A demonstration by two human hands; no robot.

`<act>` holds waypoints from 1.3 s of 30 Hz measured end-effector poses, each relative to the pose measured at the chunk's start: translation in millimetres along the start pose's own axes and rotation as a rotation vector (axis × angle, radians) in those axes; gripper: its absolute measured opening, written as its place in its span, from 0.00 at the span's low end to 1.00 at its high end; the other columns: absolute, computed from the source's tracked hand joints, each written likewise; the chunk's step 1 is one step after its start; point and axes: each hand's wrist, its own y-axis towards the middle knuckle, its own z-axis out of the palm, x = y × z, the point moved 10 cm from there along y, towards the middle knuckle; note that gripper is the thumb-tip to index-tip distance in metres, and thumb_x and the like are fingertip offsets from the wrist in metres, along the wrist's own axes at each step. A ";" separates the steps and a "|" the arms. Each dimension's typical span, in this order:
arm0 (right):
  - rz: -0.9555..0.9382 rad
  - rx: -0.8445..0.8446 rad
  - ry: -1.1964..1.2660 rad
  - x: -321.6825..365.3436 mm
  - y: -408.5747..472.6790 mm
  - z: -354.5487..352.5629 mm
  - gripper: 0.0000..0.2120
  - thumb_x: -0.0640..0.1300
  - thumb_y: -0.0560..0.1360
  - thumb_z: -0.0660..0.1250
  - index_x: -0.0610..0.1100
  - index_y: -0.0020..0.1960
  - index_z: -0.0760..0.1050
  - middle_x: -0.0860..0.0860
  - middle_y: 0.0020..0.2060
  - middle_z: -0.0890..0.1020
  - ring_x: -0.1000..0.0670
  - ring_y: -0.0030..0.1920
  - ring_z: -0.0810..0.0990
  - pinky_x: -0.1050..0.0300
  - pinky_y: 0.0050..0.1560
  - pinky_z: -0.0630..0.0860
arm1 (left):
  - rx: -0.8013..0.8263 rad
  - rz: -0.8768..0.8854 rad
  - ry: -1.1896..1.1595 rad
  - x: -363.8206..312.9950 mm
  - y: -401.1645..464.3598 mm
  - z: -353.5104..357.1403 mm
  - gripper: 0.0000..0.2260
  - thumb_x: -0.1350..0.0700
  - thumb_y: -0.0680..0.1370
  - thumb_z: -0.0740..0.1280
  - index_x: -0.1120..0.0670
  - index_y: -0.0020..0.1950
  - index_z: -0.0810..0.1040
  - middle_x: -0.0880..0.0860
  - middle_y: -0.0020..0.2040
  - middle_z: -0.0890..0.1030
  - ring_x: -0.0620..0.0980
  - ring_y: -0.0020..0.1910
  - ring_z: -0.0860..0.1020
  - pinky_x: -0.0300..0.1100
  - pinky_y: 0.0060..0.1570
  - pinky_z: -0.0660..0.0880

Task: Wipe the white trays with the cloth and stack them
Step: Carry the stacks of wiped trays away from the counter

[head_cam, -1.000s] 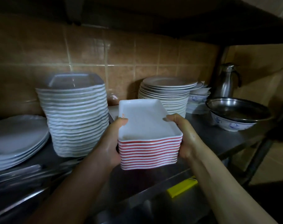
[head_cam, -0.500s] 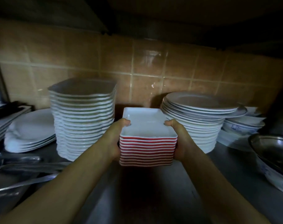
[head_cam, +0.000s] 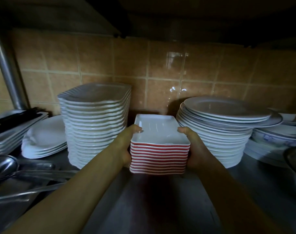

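A stack of several small rectangular trays, white inside with red undersides, stands on the steel shelf in the gap between two taller piles. My left hand grips the stack's left side, thumb hooked over the top tray's rim. My right hand grips the right side the same way. The fingers under or behind the stack are hidden. No cloth is in view.
A tall pile of white scalloped plates stands just left of the stack, round white plates just right. Oval dishes, flat trays and steel ladles lie at left. Bowls sit far right. A tiled wall closes the back.
Both hands have carried the tray stack forward and deeper onto the shelf, into the gap between the two plate piles. The view has moved in under the upper shelf.
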 end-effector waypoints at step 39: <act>-0.447 -0.112 -1.080 17.9 -28.8 9.0 0.33 0.32 0.66 0.75 0.44 0.68 0.67 0.48 0.60 0.77 0.49 0.60 0.76 0.50 0.62 0.74 | -0.060 0.246 0.184 -15.0 -0.4 -14.7 0.10 0.47 0.79 0.60 0.51 0.45 0.75 0.52 0.39 0.80 0.50 0.39 0.78 0.48 0.42 0.76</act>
